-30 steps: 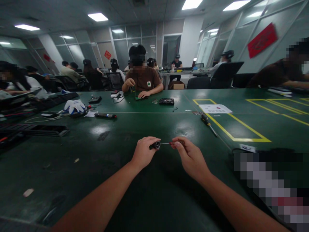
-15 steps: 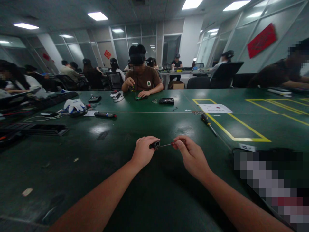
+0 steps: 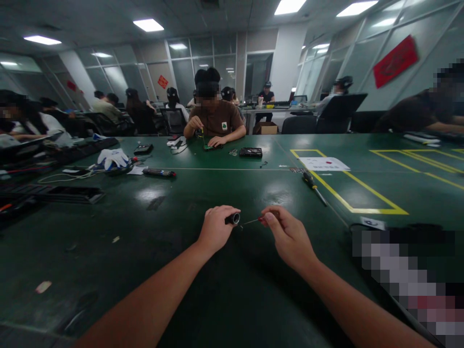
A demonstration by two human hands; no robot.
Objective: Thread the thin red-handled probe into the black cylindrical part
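Note:
My left hand [image 3: 217, 223] is closed around a short black cylinder [image 3: 232, 219], whose round open end with a pale rim faces right. In my right hand [image 3: 284, 231] is a small screwdriver [image 3: 253, 221], pinched by its red handle. Its thin shaft points left, and the tip is a little apart from the cylinder's open end. A tiny light bit shows near the tip, too small to name. Fingers hide most of the cylinder and much of the handle. Both hands are above the green table [image 3: 163, 275].
A black and yellow screwdriver [image 3: 314, 187] lies ahead on the right, beside yellow tape [image 3: 377, 210]. White gloves [image 3: 112, 158] and a dark cylindrical tool [image 3: 159, 173] are at left. A co-worker [image 3: 213, 116] sits opposite, handling a small green board. A blurred-out object fills the lower right.
The screwdriver tip has drawn back to the right, out of the cylinder's open end. The cylinder's opening is turned a little more towards me. Both hands otherwise stay put.

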